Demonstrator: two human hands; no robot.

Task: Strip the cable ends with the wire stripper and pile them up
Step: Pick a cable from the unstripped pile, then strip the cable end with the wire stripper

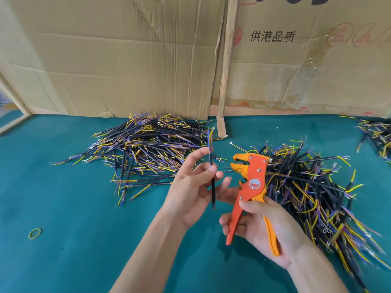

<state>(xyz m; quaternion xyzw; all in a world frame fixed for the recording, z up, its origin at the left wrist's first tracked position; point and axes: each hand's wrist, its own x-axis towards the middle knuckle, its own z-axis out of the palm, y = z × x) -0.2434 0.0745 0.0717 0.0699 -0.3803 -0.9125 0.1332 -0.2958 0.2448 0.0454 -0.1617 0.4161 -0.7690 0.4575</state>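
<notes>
cable pile (148,144) left | wire stripper (251,185) centre | second pile (313,187) right

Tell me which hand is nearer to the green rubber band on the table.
The left hand, which holds a cable up, is nearer; the rubber band lies far off to its lower left. The right hand, gripping the wire stripper, is farther right.

Bench (84,240) covered in teal-green cloth. Lying on it: big heap of black cables (146,144) with yellow and purple wire ends at centre back, second heap (313,193) on the right running toward the near edge, third smaller heap (376,134) at far right, partly cut off. Yellow-green rubber band (35,233) lies alone near left front. Creased cardboard sheets (127,60) and a wooden slat (225,66) stand on the bench along its back edge.
</notes>
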